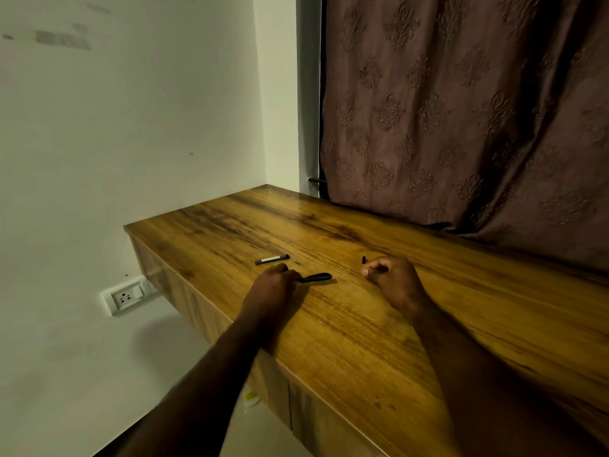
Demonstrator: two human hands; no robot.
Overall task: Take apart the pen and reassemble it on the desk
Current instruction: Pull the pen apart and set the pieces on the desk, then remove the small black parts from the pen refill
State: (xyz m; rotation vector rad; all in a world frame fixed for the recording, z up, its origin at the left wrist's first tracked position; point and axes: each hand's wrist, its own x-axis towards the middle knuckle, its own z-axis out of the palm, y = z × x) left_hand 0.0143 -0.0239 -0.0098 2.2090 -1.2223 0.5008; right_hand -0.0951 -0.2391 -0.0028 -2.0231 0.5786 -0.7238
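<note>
The left hand (272, 285) is laid knuckles up on the tabletop (346, 341), and its fingers (280, 269) are curled and closed on the near end of a black pen body (317, 277). The rest of the pen body is left projecting to the right, low over or on the wood; contact with the surface cannot be confirmed. The right hand (392, 278) is rested on the tabletop well apart from the left. Its fingers are curled inward, with the thumb tip brought close to the forefinger. Whether anything is pinched between them cannot be told. Three pen parts are counted. The black pen body is held by the left hand. One slim grey pen piece (272, 259) is laid flat just beyond the left hand, apart from it. One small black piece (363, 259) is laid just beyond the right hand, near the thumb but not touching it. A pale label band is carried on the grey pen piece; its writing is too small to be read. One brown patterned curtain (461, 110) is hung behind the tabletop. One white wall socket (127, 296) is mounted on the wall below the left edge. No brand marking can be read on any item.
</note>
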